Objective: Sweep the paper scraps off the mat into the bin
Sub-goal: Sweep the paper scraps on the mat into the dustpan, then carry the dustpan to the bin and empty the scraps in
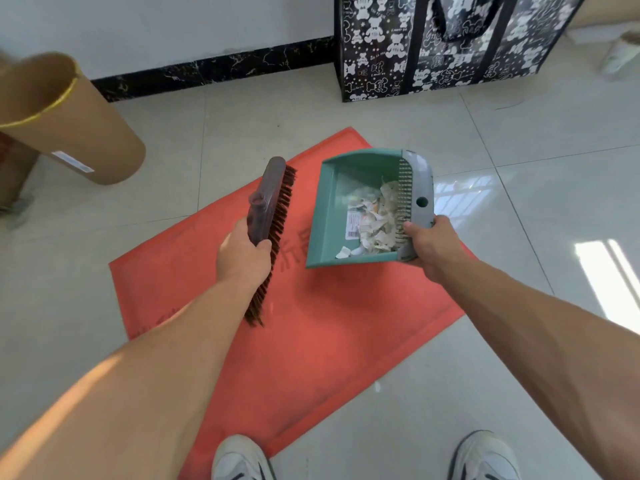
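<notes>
In the head view, the left hand (244,252) is gripping the brown brush (268,209) with the fingers closed around its back, bristles facing right. The right hand (429,245) is clamping the grey edge of the green dustpan (325,209), holding it above the red mat (311,327). The paper scraps (375,223) are lying inside the dustpan, piled against its grey comb side. The brown bin (65,123) is standing well apart, at the far left, on the tiled floor (519,140).
</notes>
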### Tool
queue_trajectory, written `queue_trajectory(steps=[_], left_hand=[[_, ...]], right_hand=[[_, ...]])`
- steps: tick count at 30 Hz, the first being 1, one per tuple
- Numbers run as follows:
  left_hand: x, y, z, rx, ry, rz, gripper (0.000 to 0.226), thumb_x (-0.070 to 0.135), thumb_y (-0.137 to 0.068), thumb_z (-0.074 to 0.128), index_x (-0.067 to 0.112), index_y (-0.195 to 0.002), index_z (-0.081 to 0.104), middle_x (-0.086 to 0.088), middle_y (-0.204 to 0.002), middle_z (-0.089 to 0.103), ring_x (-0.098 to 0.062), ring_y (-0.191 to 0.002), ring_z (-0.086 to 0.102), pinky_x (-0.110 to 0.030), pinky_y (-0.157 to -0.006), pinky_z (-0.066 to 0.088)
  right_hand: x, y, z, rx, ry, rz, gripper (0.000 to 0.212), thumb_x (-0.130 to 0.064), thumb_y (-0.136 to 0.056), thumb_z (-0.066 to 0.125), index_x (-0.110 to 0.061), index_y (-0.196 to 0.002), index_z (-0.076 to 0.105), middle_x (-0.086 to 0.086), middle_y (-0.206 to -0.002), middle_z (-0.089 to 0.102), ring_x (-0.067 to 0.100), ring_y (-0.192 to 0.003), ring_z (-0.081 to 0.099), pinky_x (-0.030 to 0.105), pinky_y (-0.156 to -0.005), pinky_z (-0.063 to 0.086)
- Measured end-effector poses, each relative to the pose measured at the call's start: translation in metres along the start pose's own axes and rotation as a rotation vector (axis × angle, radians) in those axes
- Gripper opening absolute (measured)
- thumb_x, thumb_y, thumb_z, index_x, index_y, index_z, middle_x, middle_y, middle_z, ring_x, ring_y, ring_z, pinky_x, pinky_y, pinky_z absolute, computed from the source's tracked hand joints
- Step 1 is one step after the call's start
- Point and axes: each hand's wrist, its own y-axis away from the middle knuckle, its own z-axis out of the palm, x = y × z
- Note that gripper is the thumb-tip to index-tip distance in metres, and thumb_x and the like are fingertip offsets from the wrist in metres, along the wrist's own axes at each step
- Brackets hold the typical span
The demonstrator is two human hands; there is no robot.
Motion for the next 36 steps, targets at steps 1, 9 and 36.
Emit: queue_trajectory(steps=[1,9,36], left_hand=[[0.005,-0.001,-0.004,0.010,0.009,0.010,0.028,0.021,-0.090,0.060,0.017,-0.118,0.053,-0.006,-0.112,0.060,-0.028,-0.101,0.056,-0.033,-0.082,0.043],[0.060,0.031,-0.099,0.016,0.062,-0.029,0.042,0.018,-0.088,0.060,0.023,-0.129,0.050,-0.004,-0.121,0.058,-0.027,-0.113,0.055,-0.037,-0.095,0.044],[0.205,0.161,-0.558,-0.002,0.212,-0.118,0.033,0.020,-0.089,0.061,0.017,-0.121,0.054,-0.007,-0.107,0.060,-0.030,-0.101,0.058,-0.038,-0.089,0.046]], right_hand=[[-0.011,-0.001,0.001,0.010,0.020,-0.031,0.028,-0.016,-0.097,0.064,-0.009,-0.117,0.046,0.011,-0.109,0.061,0.032,-0.095,0.067,0.050,-0.065,0.062],[-0.118,0.074,0.008,0.112,0.113,-0.065,0.034,-0.026,-0.091,0.066,-0.016,-0.115,0.044,0.010,-0.118,0.060,0.035,-0.102,0.066,0.055,-0.078,0.061],[-0.432,0.481,0.017,0.057,0.079,-0.017,0.031,-0.021,-0.095,0.065,-0.014,-0.119,0.048,0.012,-0.115,0.063,0.035,-0.099,0.069,0.061,-0.077,0.060]])
